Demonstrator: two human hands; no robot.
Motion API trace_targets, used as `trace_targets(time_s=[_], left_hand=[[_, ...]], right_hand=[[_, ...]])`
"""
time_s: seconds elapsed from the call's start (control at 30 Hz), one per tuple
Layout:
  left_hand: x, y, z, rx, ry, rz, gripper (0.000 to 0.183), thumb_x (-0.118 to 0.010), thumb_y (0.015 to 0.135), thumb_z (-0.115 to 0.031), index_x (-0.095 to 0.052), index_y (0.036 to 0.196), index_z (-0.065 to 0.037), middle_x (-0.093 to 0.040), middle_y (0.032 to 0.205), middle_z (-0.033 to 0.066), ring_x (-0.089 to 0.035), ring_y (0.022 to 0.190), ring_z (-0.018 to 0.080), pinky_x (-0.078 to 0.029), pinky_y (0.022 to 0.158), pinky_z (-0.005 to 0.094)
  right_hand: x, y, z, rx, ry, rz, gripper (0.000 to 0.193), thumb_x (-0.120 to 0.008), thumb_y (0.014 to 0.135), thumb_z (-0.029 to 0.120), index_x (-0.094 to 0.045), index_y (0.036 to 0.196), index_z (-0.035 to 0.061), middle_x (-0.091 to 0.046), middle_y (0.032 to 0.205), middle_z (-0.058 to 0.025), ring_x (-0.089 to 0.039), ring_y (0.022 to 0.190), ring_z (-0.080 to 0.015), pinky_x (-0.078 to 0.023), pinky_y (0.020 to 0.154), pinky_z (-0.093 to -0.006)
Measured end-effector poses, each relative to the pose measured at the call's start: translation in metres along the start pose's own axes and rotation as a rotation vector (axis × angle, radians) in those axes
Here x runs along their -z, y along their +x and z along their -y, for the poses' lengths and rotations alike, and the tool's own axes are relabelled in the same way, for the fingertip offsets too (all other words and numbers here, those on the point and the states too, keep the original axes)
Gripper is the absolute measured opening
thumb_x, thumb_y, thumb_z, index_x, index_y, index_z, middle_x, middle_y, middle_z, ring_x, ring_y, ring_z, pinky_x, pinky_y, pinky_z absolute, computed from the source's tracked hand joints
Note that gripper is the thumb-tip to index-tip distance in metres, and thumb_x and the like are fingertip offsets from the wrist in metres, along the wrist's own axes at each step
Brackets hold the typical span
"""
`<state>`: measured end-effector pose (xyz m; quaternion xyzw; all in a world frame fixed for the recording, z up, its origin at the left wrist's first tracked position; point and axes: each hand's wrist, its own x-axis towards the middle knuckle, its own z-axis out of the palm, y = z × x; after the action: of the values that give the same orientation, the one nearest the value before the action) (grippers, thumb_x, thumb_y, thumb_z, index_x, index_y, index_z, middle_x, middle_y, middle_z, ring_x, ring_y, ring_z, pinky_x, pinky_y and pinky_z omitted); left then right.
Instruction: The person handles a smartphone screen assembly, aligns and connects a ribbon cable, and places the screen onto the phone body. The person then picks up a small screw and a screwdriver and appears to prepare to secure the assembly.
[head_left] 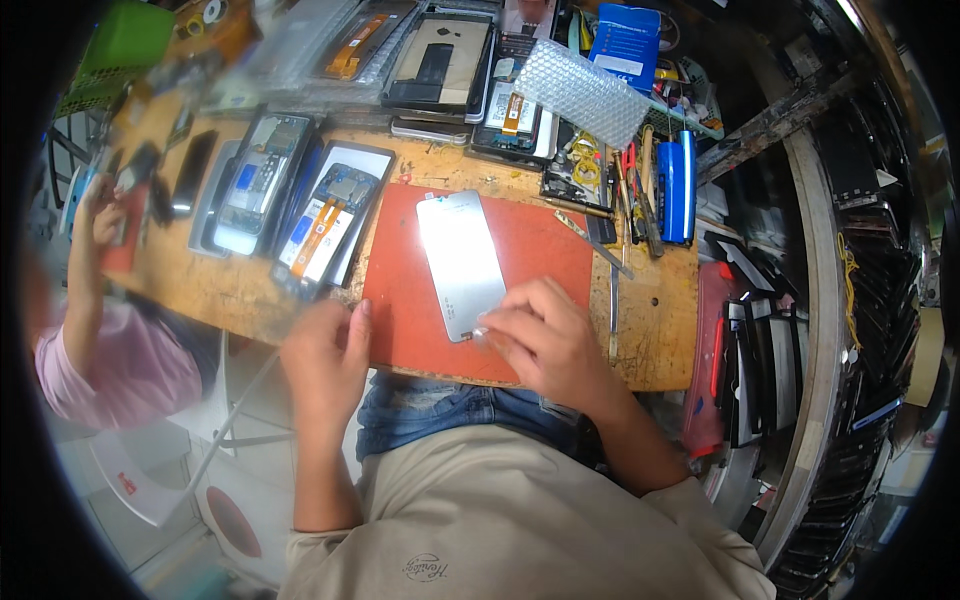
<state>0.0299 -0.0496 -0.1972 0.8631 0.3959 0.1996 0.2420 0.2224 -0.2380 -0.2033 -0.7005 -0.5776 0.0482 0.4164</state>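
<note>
A silver phone display panel [463, 265] is laid flat on a red mat [545, 250] at the near side of the table [660, 325]. Its long axis is run away from the wearer, with the far end tilted to the left and the near end to the right, toward the right hand [550, 335]. By that hand, thumb and fingertips are pinched around a small shiny piece [480, 333] at the panel's near right corner; whether the piece is joined to the panel cannot be told. The left hand [325, 345] is held at the mat's left edge, apart from the panel, its thumb raised beside curled fingers; whether anything is gripped there cannot be told.

The panel's near right corner is partly covered by the right fingertips, and its upper half is washed out by glare. The small marks near its lower end are hard to make out. At the left, a person in a pink shirt [125, 355] is blurred and partly cut off by the dark fisheye rim.
</note>
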Motion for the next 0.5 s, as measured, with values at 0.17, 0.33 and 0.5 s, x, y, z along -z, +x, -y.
trace_targets(time_s=[0.17, 0.33, 0.5], left_hand=[[-0.01, -0.002, -0.005, -0.126, -0.131, -0.047, 0.009, -0.074, 0.092, -0.006, -0.066, 0.087, -0.004, -0.063, 0.077, 0.0106, -0.062, 0.07, 0.0294, -0.048, 0.066, 0.0402], [-0.017, -0.008, -0.004, -0.307, -0.181, -0.066, 0.006, -0.071, 0.093, 0.003, -0.067, 0.097, 0.001, -0.063, 0.084, 0.0112, -0.062, 0.072, 0.0229, -0.051, 0.067, 0.0352], [-0.017, -0.015, -0.01, -0.422, -0.175, -0.007, 0.006, -0.071, 0.091, 0.004, -0.069, 0.095, 0.0, -0.063, 0.084, 0.0111, -0.06, 0.076, 0.027, -0.048, 0.068, 0.0376]], right_hand=[[-0.004, 0.026, -0.024, -0.16, 0.161, 0.113, 0.011, -0.08, 0.089, 0.009, -0.071, 0.093, 0.0027, -0.064, 0.095, -0.0112, -0.067, 0.083, -0.0318, -0.053, 0.07, -0.0443], [-0.004, 0.033, -0.031, -0.163, 0.091, 0.173, 0.014, -0.078, 0.092, 0.016, -0.071, 0.093, 0.0039, -0.066, 0.092, -0.0107, -0.068, 0.078, -0.0338, -0.053, 0.07, -0.0455], [-0.01, 0.033, -0.033, -0.162, 0.097, 0.149, 0.014, -0.078, 0.092, 0.017, -0.071, 0.092, 0.0049, -0.067, 0.092, -0.0099, -0.069, 0.079, -0.0336, -0.052, 0.07, -0.0463]])
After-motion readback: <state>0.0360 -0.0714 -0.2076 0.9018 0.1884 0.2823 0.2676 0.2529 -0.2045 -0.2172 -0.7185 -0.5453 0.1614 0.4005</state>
